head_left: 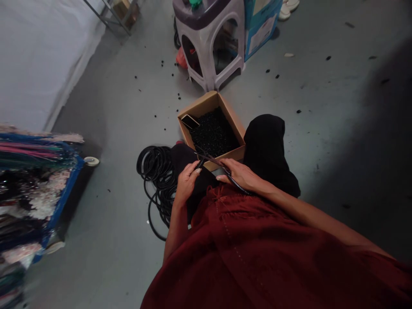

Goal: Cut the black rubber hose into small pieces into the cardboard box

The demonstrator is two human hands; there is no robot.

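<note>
Closest in, a red garment (244, 253) covers the person's front, with both forearms reaching out from it across black-clothed knees (267, 150). The left hand (188, 182) is curled closed around what seems to be the black grip of a pair of scissors (209, 157), while the right hand (240, 174), fingers extended and lightly bent, presses on a length of black tubing (240, 182) near the blades. Just beyond the hands sits the landmark, an open cardboard box (201, 105), partly filled with small black pieces (214, 133), a smartphone (189, 122) resting on its near-left corner. Beside the box lies a coil of black tubing (157, 171); stray black bits (164, 64) dot the floor past it, below a white-and-purple plastic stool (209, 43). Left of the box stands a blue cart (61, 206).
</note>
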